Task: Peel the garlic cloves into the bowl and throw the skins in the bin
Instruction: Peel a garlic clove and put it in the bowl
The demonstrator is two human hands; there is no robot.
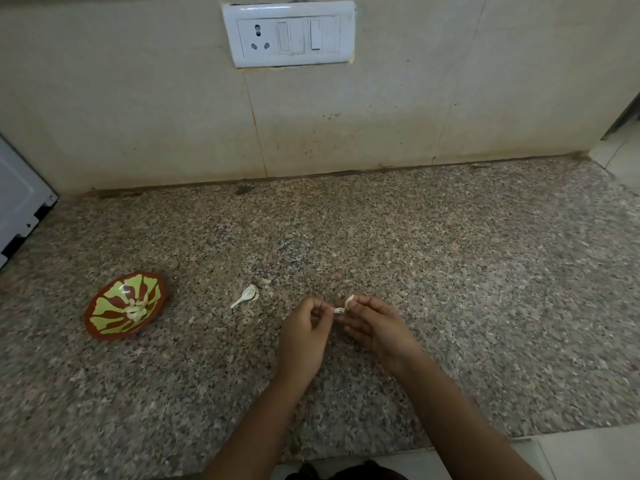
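At the far left edge a white appliance [17,195] stands on a speckled granite counter [450,271] that runs across the view to a pale tiled floor [620,157] at the right. Behind it rises a beige tiled wall [138,98], stained low down, with a white switch plate [289,32] high in the middle. A red-brown and green patterned bowl [104,320] sits tilted on the counter's left part and holds a few peeled cloves [136,308]. Right of the bowl, loose skins [247,296] lie on the stone. Further right, just above the counter, the left hand [304,327], fingers curled, pinches a strip of skin [340,310]. The strip leads to a garlic clove [349,300] pinched at the fingertips of the right hand [375,323]
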